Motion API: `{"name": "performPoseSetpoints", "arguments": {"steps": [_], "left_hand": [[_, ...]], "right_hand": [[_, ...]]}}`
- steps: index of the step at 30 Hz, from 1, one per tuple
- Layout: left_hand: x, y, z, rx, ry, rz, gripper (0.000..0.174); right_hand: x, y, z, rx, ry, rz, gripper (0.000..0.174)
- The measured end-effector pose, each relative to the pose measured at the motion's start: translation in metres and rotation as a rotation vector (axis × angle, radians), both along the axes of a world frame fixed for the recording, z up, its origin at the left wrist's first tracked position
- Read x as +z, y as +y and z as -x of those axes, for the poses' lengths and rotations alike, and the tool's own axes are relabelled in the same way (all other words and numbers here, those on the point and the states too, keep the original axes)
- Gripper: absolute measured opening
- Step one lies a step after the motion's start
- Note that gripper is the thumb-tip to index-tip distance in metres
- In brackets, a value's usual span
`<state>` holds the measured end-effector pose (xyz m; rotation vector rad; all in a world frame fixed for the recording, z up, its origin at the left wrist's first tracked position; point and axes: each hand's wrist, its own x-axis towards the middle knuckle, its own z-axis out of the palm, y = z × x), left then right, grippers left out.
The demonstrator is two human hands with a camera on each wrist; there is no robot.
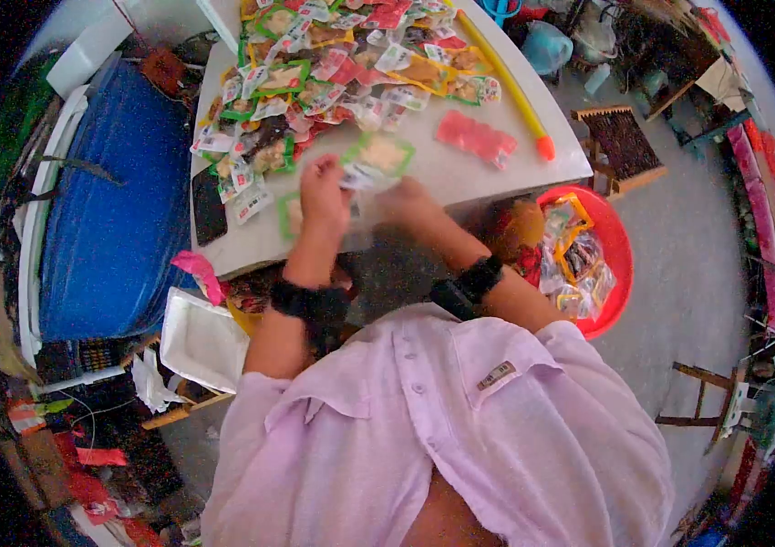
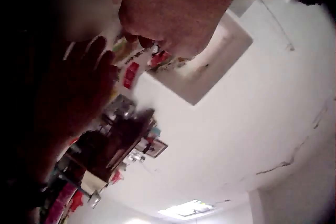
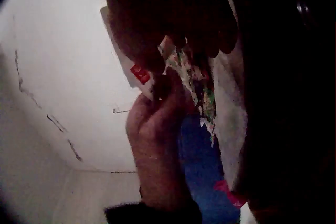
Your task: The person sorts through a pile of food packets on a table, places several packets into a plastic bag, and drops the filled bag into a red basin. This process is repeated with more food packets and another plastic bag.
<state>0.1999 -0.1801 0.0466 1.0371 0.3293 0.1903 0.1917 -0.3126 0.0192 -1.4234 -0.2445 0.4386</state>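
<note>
In the head view a green-edged clear snack packet [image 1: 378, 155] with pale contents is up over the table's near edge, between both hands. My left hand [image 1: 324, 196] pinches its left side with curled fingers. My right hand [image 1: 410, 205], blurred, grips at its lower right corner. A red label [image 3: 140, 74] on a packet shows between the hands in the right wrist view. Another green-edged packet [image 1: 290, 216] lies on the table, partly behind the left hand. A red packet [image 1: 477, 139] lies apart to the right.
A big heap of snack packets [image 1: 333, 73] covers the back of the white table [image 1: 542, 169]. A yellow tube [image 1: 501, 73] lies along the right edge, a black phone [image 1: 209, 208] at the left corner. A red basin [image 1: 623, 264] with packets stands right of me.
</note>
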Motion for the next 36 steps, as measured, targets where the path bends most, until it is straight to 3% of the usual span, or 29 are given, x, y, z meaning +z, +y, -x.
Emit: {"name": "performPoseSetpoints", "arguments": {"steps": [1, 6, 10, 12, 13, 15, 18, 22, 25, 28, 31, 33, 36], "left_hand": [[-0.012, -0.010, 0.015, 0.009, 0.017, 0.013, 0.010], [-0.048, -0.043, 0.065, -0.151, 0.028, -0.760, 0.014], [-0.036, -0.043, 0.066, -0.403, 0.001, -0.896, 0.016], [-0.029, -0.039, 0.063, -0.483, 0.012, -0.894, 0.018], [-0.023, -0.036, 0.064, -0.396, -0.059, -1.038, 0.019], [-0.012, -0.027, 0.067, -0.212, -0.201, -1.319, 0.023], [-0.024, -0.012, 0.063, -0.078, -0.127, -1.608, 0.028], [-0.029, -0.006, 0.061, -0.188, 0.068, -1.678, 0.026], [-0.040, -0.001, 0.054, -0.190, 0.065, -1.675, 0.020], [-0.038, 0.000, 0.045, -0.192, 0.032, -1.564, 0.016], [-0.048, -0.007, 0.033, -0.219, -0.071, -1.572, 0.016], [-0.051, -0.015, 0.029, -0.266, -0.049, -1.645, 0.014], [-0.049, -0.021, 0.031, -0.265, -0.182, -1.568, 0.014]], "right_hand": [[-0.012, -0.005, 0.000, 0.035, -0.067, 0.004, 0.022], [-0.044, -0.030, 0.024, 0.035, -0.179, -0.012, 0.018], [-0.061, -0.038, 0.031, -0.181, -0.457, 0.248, 0.018], [-0.050, -0.053, 0.030, -0.215, -0.343, 0.377, 0.018], [-0.047, -0.058, 0.029, -0.257, -0.253, 0.386, 0.018], [-0.042, -0.059, 0.021, -0.427, 0.057, 0.191, 0.019], [-0.023, -0.067, 0.022, -0.366, 0.178, -0.141, 0.020], [0.004, -0.072, 0.028, -0.224, 0.306, -0.290, 0.021], [-0.066, -0.085, 0.007, -0.117, 0.041, -0.018, 0.022], [-0.003, -0.066, 0.031, -0.203, 0.332, -0.432, 0.020], [0.019, -0.070, 0.034, -0.165, 0.259, -0.167, 0.017], [0.019, -0.070, 0.035, -0.155, 0.094, -0.219, 0.016], [0.001, -0.078, 0.026, -0.161, 0.142, -0.205, 0.018]]}}
